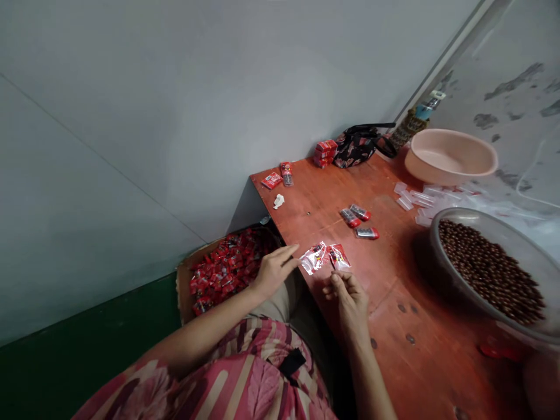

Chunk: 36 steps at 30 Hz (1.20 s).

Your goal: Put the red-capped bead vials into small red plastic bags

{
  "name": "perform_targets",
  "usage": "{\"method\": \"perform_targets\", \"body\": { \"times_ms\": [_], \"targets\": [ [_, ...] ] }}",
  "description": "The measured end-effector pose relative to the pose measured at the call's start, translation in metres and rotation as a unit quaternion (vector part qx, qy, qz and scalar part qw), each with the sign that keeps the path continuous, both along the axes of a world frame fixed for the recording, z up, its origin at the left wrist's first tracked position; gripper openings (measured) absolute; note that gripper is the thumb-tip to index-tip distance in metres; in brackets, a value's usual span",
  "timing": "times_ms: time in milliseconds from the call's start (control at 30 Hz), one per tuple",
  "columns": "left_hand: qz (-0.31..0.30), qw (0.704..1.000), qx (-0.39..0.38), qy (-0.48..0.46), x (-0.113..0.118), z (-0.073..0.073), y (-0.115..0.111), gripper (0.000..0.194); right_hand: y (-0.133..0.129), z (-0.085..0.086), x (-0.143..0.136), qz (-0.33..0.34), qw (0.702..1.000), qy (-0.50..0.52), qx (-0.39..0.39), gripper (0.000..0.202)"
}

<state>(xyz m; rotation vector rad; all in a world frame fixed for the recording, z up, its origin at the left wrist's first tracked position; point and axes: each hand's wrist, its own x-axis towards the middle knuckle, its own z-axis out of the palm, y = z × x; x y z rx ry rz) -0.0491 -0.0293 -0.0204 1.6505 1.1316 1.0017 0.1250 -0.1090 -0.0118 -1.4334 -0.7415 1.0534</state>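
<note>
My left hand [276, 269] is at the table's left edge with fingers stretched out, its thumb and fingertips beside a shiny red-and-clear plastic packet [314, 258]. I cannot tell whether they touch it. A second red packet [340, 257] lies just to the right. Its lower edge meets the fingertips of my right hand [349, 297], which is closed in a pinch; the exact contact is partly hidden. Beyond them on the red table [306, 213] lie several small clear tubes with red ends [366, 233] and dark contents.
A carton [186, 291] full of red packets stands left, below the table. On the right is a tub [437, 233] of brown beads [490, 271], with clear plastic pieces [422, 198] and a pink basin [450, 169] behind. Red boxes [324, 153] and a flowered bag [355, 146] stand at the wall.
</note>
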Motion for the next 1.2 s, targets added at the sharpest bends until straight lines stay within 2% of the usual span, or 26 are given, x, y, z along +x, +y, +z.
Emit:
{"method": "perform_targets", "body": {
  "times_ms": [67, 100, 200, 267, 400, 467, 533, 600, 667, 767, 867, 967, 1033, 1100, 1200],
  "targets": [
    [-0.079, 0.978, 0.141, 0.132, 0.02, -0.001, 0.011, 0.037, -0.001, 0.001, 0.0, 0.006, 1.0, -0.009, -0.007, 0.022],
    [-0.095, 0.961, 0.179, 0.19, 0.029, -0.003, 0.016, 0.038, -0.001, 0.002, 0.0, 0.007, 1.0, -0.012, -0.01, 0.022],
    [-0.104, 0.929, 0.219, 0.279, 0.045, -0.011, 0.025, 0.033, -0.002, 0.004, 0.002, 0.011, 1.0, -0.018, -0.017, 0.023],
    [-0.1, 0.938, 0.208, 0.259, 0.048, -0.016, 0.026, 0.028, -0.002, 0.004, 0.006, 0.014, 0.999, -0.023, -0.02, 0.022],
    [-0.076, 0.983, 0.12, 0.115, 0.049, -0.018, 0.024, 0.019, 0.008, -0.001, 0.014, 0.025, 0.999, -0.042, -0.02, 0.021],
    [-0.057, 0.996, 0.055, 0.03, 0.05, -0.011, 0.021, 0.017, 0.018, -0.003, 0.013, 0.006, 0.999, -0.042, -0.01, 0.025],
    [-0.04, 0.997, -0.016, -0.056, 0.052, 0.001, 0.017, 0.017, 0.03, -0.003, 0.01, -0.016, 1.0, -0.018, 0.009, 0.034],
    [-0.036, 0.987, -0.082, -0.13, 0.052, 0.014, 0.012, 0.019, 0.041, -0.001, 0.006, -0.022, 0.999, 0.018, 0.028, 0.041],
    [-0.034, 0.976, -0.125, -0.175, 0.051, 0.023, 0.009, 0.023, 0.049, 0.005, 0.003, -0.022, 0.998, 0.043, 0.042, 0.039],
    [-0.025, 0.964, -0.189, -0.188, 0.045, 0.027, 0.012, 0.034, 0.054, 0.016, 0.007, -0.009, 0.997, 0.051, 0.051, 0.037],
    [-0.107, 0.937, -0.286, -0.173, 0.04, 0.021, 0.02, 0.026, 0.057, 0.025, 0.015, 0.075, 0.996, 0.052, 0.021, 0.044],
    [-0.179, 0.904, -0.342, -0.186, 0.039, 0.015, 0.023, 0.027, 0.061, 0.029, 0.02, 0.143, 0.989, 0.048, -0.002, 0.043],
    [-0.181, 0.887, -0.367, -0.213, 0.042, 0.014, 0.022, 0.028, 0.064, 0.031, 0.023, 0.161, 0.987, 0.017, -0.007, 0.041],
    [-0.17, 0.874, -0.388, -0.239, 0.045, 0.013, 0.019, 0.03, 0.069, 0.033, 0.029, 0.172, 0.983, -0.056, -0.037, 0.039],
    [-0.118, 0.875, -0.388, -0.262, 0.049, 0.011, 0.017, 0.031, 0.083, 0.037, 0.05, 0.126, 0.959, -0.218, -0.128, 0.039]
  ]
}}
